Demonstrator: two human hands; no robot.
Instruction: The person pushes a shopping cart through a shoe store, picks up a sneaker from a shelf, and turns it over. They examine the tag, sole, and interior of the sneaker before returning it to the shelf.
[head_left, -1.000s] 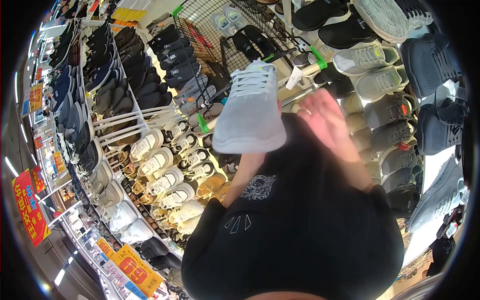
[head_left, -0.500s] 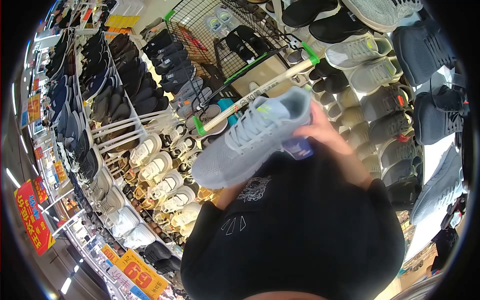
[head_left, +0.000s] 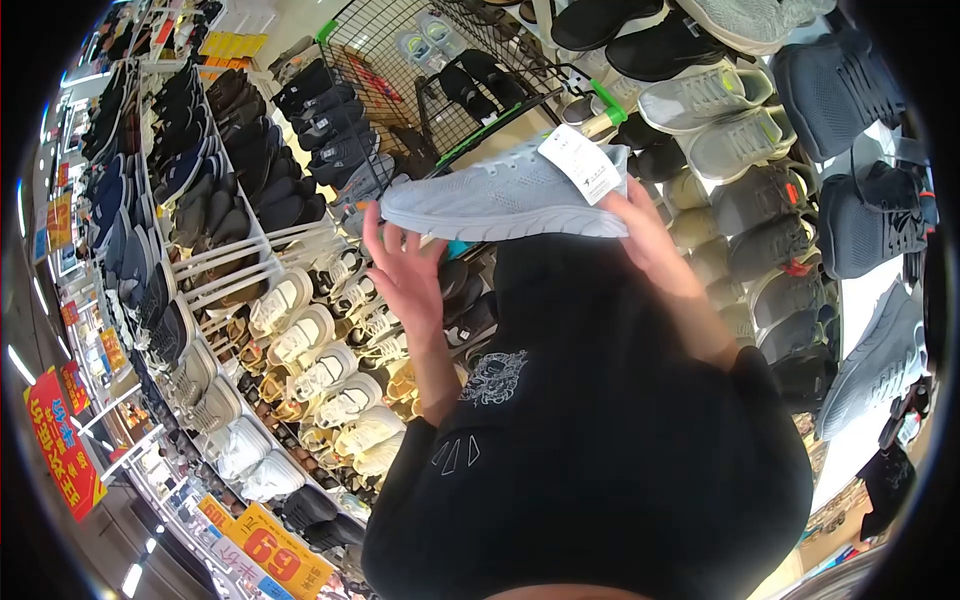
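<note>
I hold a light grey knit sneaker (head_left: 500, 195) sideways in front of my chest, sole edge facing me, toe to the left. My left hand (head_left: 405, 270) supports the toe end from below with fingers spread against it. My right hand (head_left: 645, 235) grips the heel end. A white paper tag (head_left: 580, 165) hangs at the heel, just above my right fingers. My black sweatshirt (head_left: 600, 430) fills the lower middle of the view.
Shoe racks surround me: dark shoes (head_left: 215, 150) on the left wall, white sneakers (head_left: 300, 340) on tilted rails below, grey and black trainers (head_left: 760, 130) at right. A black wire grid stand (head_left: 420, 80) with green clips stands behind the sneaker. Red and yellow price signs (head_left: 270, 545) sit lower left.
The sneaker turned from toe-down with laces facing me to lying level on its side. My left hand came out from behind it to the toe; my right hand shifted to the heel.
</note>
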